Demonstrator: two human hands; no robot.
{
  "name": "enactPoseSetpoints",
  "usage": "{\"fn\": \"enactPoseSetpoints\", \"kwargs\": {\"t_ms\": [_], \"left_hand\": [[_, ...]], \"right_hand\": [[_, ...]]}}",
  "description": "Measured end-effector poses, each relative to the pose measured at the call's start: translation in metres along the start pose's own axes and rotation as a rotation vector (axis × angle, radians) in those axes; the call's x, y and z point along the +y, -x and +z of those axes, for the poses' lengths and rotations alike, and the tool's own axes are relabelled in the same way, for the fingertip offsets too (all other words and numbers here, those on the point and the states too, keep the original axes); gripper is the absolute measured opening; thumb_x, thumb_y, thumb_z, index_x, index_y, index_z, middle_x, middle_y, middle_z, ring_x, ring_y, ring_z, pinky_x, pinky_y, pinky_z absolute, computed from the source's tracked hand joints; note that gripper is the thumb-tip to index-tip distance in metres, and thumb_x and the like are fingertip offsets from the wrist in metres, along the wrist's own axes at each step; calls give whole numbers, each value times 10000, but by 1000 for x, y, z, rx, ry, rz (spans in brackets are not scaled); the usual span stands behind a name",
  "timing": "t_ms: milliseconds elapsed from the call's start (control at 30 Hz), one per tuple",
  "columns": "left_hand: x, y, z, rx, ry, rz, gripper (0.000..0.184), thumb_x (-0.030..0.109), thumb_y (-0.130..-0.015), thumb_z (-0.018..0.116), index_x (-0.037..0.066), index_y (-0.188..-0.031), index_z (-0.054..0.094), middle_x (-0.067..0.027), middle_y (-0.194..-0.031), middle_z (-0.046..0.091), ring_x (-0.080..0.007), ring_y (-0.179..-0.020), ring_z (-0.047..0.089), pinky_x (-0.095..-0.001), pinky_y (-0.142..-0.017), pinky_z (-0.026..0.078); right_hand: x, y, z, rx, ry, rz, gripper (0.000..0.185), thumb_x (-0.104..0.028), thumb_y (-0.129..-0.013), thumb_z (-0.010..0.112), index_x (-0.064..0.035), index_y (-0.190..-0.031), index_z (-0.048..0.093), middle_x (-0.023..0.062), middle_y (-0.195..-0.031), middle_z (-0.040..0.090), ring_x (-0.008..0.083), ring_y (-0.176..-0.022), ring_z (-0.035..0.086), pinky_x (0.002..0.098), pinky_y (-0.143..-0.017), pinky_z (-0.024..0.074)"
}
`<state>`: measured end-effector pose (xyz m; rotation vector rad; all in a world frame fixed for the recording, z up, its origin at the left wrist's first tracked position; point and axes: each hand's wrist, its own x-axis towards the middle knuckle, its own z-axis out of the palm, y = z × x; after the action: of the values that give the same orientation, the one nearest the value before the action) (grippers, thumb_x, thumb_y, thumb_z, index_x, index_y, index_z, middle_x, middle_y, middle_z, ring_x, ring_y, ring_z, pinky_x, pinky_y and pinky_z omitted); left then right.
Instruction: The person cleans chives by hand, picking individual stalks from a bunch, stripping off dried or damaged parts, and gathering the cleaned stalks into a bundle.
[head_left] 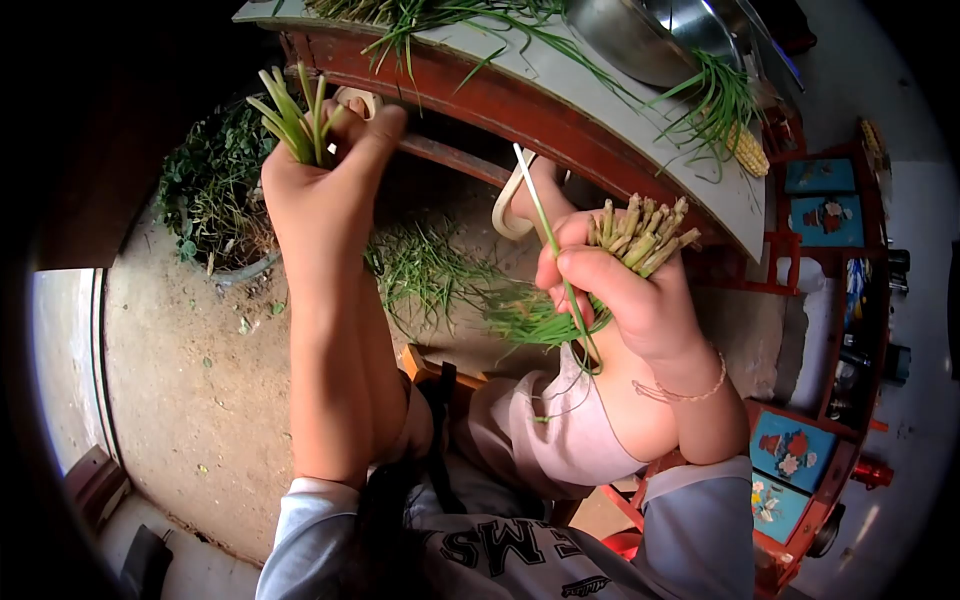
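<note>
In my raised left hand is a small bunch of garlic chives with pale, clean stalk ends sticking up past the fingers. My right hand is closed around a thicker bunch of garlic chives, its brown, rough stem ends pointing up and its green leaves hanging below. Between the right thumb and fingers stands a single chive stalk, white at the tip and green lower down. The two hands are apart, above my lap.
A red-sided table runs across the front, bearing loose green chives, a steel basin and a corn cob. Green trimmings lie on the floor. A container of leafy scraps stands left; painted cabinets line the right.
</note>
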<state>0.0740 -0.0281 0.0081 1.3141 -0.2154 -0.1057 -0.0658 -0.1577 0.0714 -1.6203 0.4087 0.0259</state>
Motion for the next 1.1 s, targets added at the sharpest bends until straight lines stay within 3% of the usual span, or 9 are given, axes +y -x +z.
{"fn": "enactPoseSetpoints", "kwargs": {"t_ms": [133,233,367,433,667,767,833,900,1100], "left_hand": [[1,7,11,-115,60,9,64,52,-727,619,35,-789,615,71,-582,424,-13,-547,381,-135,-509,296],[13,14,9,-362,31,-234,181,206,-808,552,48,-848,632,76,-586,459,2,-475,342,-142,-429,251],[12,23,16,-738,470,-423,357,301,-805,551,13,-1016,562,48,-643,519,3,-472,365,-140,-415,246],[14,32,25,-746,466,-428,406,305,-791,569,9,-1067,532,26,-709,541,-14,-582,450,-131,-487,309],[13,37,26,-752,532,-433,315,280,-803,554,25,-987,569,42,-689,518,-6,-550,434,-134,-444,279],[11,37,29,-564,475,-495,289,312,-839,477,52,-932,564,40,-678,497,-19,-508,396,-151,-424,259],[5,31,27,-512,709,-423,271,325,-853,436,74,-870,535,47,-681,442,-31,-477,342,-169,-425,252],[2,20,20,-522,1006,-539,231,312,-866,406,96,-816,471,38,-678,377,-46,-470,270,-184,-431,240],[1,5,4,-437,1184,-497,216,274,-872,394,82,-811,472,24,-678,372,-73,-545,307,-184,-451,269]], "right_hand": [[-5,-1,3,49,-144,21,141,-41,-778,500,-29,-730,368,82,-657,567,46,-464,445,184,-407,367],[-2,-2,3,38,-150,0,119,-52,-776,518,-22,-723,416,74,-669,576,41,-474,447,180,-408,365],[-2,-5,7,29,-83,12,79,-66,-768,542,2,-752,505,54,-692,587,53,-498,478,175,-442,383],[3,-5,10,62,9,-124,81,-63,-755,562,6,-798,559,28,-694,586,66,-538,507,182,-490,406],[-4,-4,18,120,-46,-157,234,-36,-732,598,10,-960,572,46,-829,615,43,-715,534,194,-611,433],[-4,-8,17,121,-63,-212,206,-61,-742,601,4,-937,580,50,-841,618,59,-697,543,192,-613,431],[-3,-8,11,94,11,-105,136,-89,-755,593,-4,-861,589,34,-735,613,63,-612,544,192,-551,428],[-3,-8,6,179,12,-99,99,-120,-786,534,-23,-769,542,9,-578,503,56,-413,421,201,-415,367],[-3,-12,-32,328,-199,-19,176,-173,-795,495,-5,-844,510,-52,-535,361,43,-421,333,202,-494,331]]}}
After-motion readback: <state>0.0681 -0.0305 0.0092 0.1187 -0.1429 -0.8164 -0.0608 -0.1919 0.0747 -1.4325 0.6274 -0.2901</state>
